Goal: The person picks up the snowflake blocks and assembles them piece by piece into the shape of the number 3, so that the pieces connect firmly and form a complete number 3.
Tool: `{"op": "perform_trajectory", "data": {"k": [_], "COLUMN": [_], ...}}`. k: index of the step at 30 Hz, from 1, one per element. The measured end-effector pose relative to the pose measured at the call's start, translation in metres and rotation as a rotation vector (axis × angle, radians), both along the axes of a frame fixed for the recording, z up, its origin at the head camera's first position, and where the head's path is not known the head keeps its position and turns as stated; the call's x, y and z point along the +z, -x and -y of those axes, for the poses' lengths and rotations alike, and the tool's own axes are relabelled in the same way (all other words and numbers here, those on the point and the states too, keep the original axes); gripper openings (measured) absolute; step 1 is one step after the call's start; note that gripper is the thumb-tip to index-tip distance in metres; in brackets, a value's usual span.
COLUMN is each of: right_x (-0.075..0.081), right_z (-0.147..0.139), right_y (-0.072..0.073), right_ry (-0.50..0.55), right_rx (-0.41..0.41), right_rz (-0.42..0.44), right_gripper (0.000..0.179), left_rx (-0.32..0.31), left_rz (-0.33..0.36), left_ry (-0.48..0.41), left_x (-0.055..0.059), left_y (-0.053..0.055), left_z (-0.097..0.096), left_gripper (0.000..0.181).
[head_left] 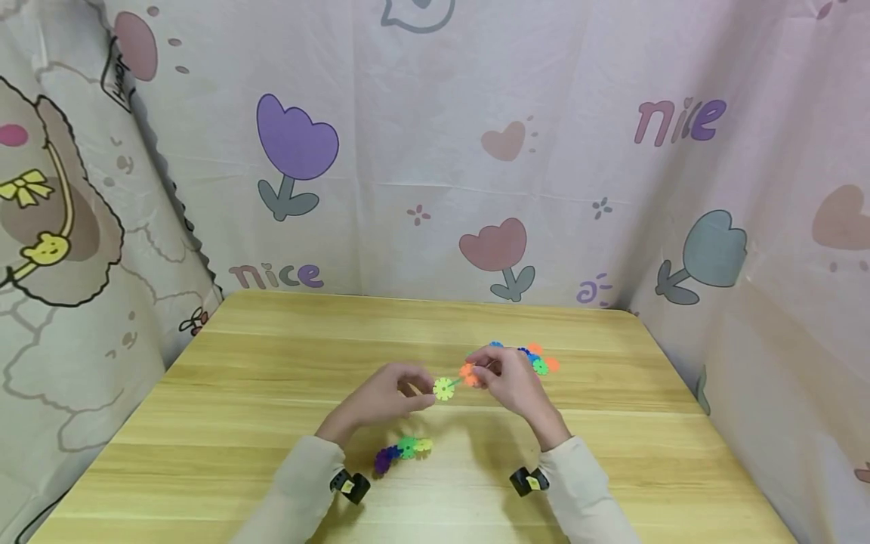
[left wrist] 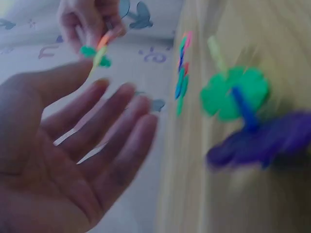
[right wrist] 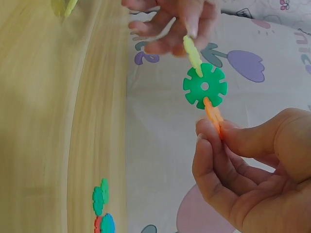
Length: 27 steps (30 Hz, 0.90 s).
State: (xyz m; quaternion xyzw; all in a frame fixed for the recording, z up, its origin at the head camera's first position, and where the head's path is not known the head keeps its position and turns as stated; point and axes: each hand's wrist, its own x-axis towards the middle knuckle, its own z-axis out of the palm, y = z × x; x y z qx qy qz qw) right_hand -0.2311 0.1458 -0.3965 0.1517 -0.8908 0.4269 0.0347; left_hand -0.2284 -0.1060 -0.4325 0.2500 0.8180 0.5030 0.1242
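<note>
An orange disc [right wrist: 214,119] was pinched between the thumb and fingers of the right hand [head_left: 513,381], above the desk [head_left: 272,340]. To it was slotted a green disc [right wrist: 217,88], to which a yellow disc [right wrist: 192,52] was joined. The left hand [head_left: 390,393] was held beside the yellow disc, its fingers spread and loosely bent; whether the disc was touched by its thumb could not be told. A chain of coloured discs [head_left: 407,447] was laid near the left wrist, and more discs [head_left: 533,357] were gathered beyond the right hand.
</note>
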Motion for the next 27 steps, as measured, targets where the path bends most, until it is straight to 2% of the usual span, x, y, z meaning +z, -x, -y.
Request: {"op": "perform_trajectory", "data": {"k": [3, 8, 11, 15, 18, 20, 24, 27], "right_x": [0.0, 0.001, 0.002, 0.003, 0.003, 0.003, 0.003, 0.002], "right_z": [-0.001, -0.005, -0.008, -0.012, -0.012, -0.013, -0.013, -0.013], "right_y": [0.001, 0.004, 0.005, 0.005, 0.005, 0.005, 0.005, 0.006], "right_ry": [-0.008, -0.015, -0.01, -0.01, -0.011, -0.011, -0.011, -0.017], "right_rx": [0.0, 0.007, -0.005, -0.005, 0.01, 0.013, 0.012, 0.011], "right_rz": [0.012, 0.019, 0.024, 0.009, 0.007, 0.012, 0.018, 0.019], "right_gripper": [0.015, 0.017, 0.016, 0.015, 0.015, 0.015, 0.015, 0.014], "left_rx": [-0.078, -0.173, -0.187, -0.164, -0.168, -0.181, -0.192, -0.176], "left_rz": [-0.042, -0.027, 0.07, 0.273, 0.339, 0.324, 0.229, 0.161], "left_ry": [0.083, 0.186, 0.277, 0.371, 0.377, 0.359, 0.311, 0.284], "left_x": [0.006, 0.017, 0.021, 0.017, 0.01, 0.007, 0.006, 0.007], "left_y": [0.001, -0.001, -0.004, -0.007, -0.008, -0.007, -0.004, -0.001], "left_z": [0.013, 0.035, 0.042, 0.041, 0.037, 0.034, 0.033, 0.032], "left_gripper": [0.022, 0.026, 0.026, 0.027, 0.024, 0.02, 0.015, 0.017]}}
